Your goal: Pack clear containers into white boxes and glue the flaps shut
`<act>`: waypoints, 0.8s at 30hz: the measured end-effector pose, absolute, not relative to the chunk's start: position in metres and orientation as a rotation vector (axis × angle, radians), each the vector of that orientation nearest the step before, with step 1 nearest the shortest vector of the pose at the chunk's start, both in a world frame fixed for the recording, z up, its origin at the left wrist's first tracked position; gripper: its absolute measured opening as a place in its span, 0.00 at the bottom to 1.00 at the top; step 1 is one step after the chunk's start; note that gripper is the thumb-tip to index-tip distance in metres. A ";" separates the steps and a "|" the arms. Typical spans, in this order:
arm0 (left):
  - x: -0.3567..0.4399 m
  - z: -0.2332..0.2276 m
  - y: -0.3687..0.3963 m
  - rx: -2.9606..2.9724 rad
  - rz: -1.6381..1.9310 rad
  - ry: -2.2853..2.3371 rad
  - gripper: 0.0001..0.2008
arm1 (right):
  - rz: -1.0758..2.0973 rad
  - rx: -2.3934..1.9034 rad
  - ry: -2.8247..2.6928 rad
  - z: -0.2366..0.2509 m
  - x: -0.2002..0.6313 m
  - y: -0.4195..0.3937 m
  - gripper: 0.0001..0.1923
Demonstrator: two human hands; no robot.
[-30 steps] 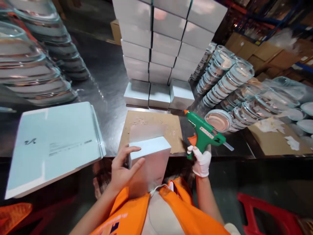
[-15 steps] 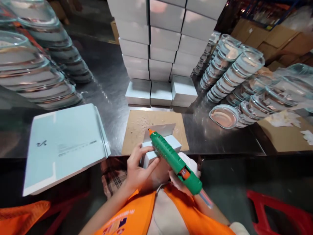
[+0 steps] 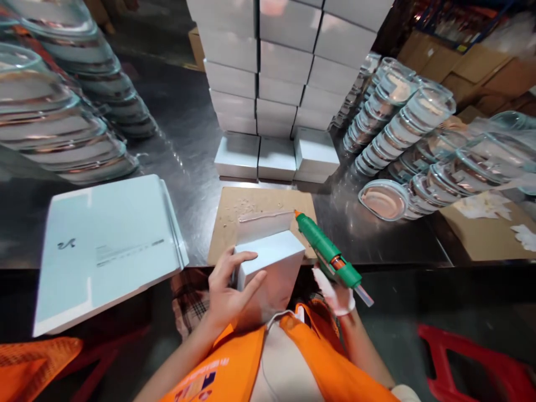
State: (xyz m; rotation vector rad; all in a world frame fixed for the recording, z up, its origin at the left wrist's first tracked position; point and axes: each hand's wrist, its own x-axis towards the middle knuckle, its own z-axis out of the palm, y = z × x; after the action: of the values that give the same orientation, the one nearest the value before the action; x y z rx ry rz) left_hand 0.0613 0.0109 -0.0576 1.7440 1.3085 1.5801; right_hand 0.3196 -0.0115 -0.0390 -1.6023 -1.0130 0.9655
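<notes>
My left hand [image 3: 230, 282] grips the near left side of a white cardboard box [image 3: 270, 273], thumb and fingers around its corner. The box has an open flap [image 3: 266, 225] standing out at its far side, with a thin glossy line of glue along the flap's edge. My right hand [image 3: 335, 290], partly covered by a white glove, is closed on a green hot glue gun [image 3: 322, 240]. Its orange nozzle is at the right end of the flap, and a clear glue stick [image 3: 364, 296] pokes out of the back. The gun body hides some of my right fingers.
A cardboard sheet [image 3: 221, 212] lies on the dark metal table [image 3: 196, 162]. White boxes [image 3: 278, 162] are stacked behind it. Flat pale-blue cartons [image 3: 109, 240] are at left. Stacks of glass containers [image 3: 385, 201] stand on both sides. A red stool [image 3: 435, 352] is at lower right.
The glue gun has moved right along the flap, from its left end to its right end. A glossy glue line now shows there. My left hand still holds the box.
</notes>
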 end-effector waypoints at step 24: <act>0.059 -0.068 0.027 1.454 1.673 1.129 0.20 | 1.571 -1.106 -1.085 -0.001 0.289 0.083 0.25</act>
State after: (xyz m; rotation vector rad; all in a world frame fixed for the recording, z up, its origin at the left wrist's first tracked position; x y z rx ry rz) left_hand 0.0588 0.0273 -0.0680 1.4540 1.1292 1.6732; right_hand 0.2887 0.0835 -0.0012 -1.1062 -1.0848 1.5706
